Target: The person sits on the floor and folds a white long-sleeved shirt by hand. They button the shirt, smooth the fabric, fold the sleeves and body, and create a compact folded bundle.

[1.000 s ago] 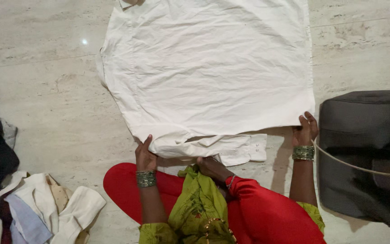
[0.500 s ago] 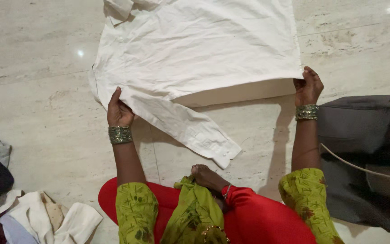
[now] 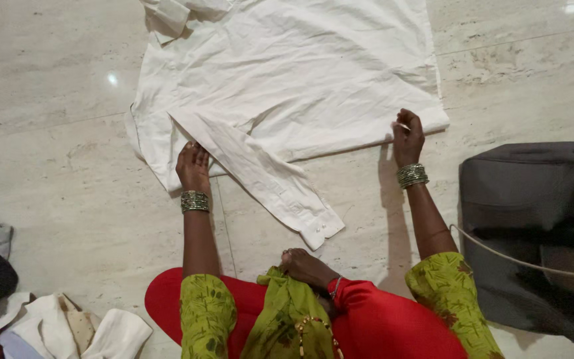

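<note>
A white shirt (image 3: 300,73) lies spread flat on the pale marble floor (image 3: 48,153) in front of me. One long sleeve (image 3: 267,179) trails diagonally off its lower edge toward my knees. My left hand (image 3: 194,166) rests palm down on the shirt's lower left part, just beside the sleeve. My right hand (image 3: 408,136) presses on the shirt's lower right hem, fingers bent over the fabric edge. Green bangles sit on both wrists. I sit cross-legged in red trousers and a green top.
A dark grey bag (image 3: 539,226) with a pale cord lies on the floor at the right. A heap of white, beige and dark clothes (image 3: 41,319) sits at the lower left. My bare foot (image 3: 303,266) shows between my knees.
Both hands carried the shirt's lower edge away from me and laid it flat. The sleeve swung out from under the hem and now lies diagonally. My hands now press down on the fabric.
</note>
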